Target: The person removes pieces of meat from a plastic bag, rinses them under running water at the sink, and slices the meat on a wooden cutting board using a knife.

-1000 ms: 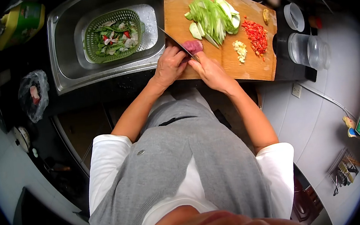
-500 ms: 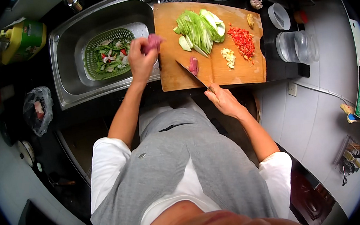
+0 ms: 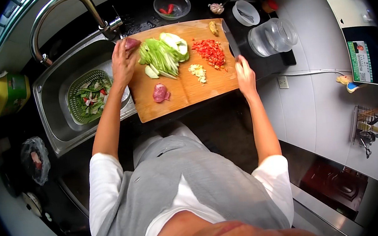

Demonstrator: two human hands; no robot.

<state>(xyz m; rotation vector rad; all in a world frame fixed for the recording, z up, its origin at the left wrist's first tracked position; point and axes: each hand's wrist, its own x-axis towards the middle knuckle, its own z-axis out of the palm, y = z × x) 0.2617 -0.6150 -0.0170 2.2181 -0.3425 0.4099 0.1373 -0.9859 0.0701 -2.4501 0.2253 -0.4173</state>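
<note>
At the back left corner of the wooden cutting board (image 3: pixel 213 86), my left hand (image 3: pixel 123 66) has its fingers curled against a piece of raw red meat (image 3: pixel 132 43). My right hand (image 3: pixel 245 75) grips a kitchen knife (image 3: pixel 230 38) by its handle, the blade pointing away from me along the board's right edge. A second piece of meat (image 3: pixel 160 93) lies near the front left of the board. Behind it are sliced pale green vegetable (image 3: pixel 161 57) strips. Chopped red chili (image 3: pixel 210 52), minced garlic (image 3: pixel 198 72) and a ginger piece (image 3: pixel 213 28) sit farther right.
Left of the board is a steel sink (image 3: pixel 47 114) with a green basket (image 3: pixel 74 103) of greens under a curved faucet (image 3: pixel 59 1). A bowl with red chilies (image 3: pixel 172 5), garlic bulb (image 3: pixel 216 8), white bowl (image 3: pixel 246 14) and glass jar (image 3: pixel 272 36) stand behind and right. A plastic bag (image 3: pixel 35 160) lies left.
My left hand has moved from over the sink's edge to the board's back left corner with the meat. The knife has gone from beside the front meat to the right edge. The view has shifted.
</note>
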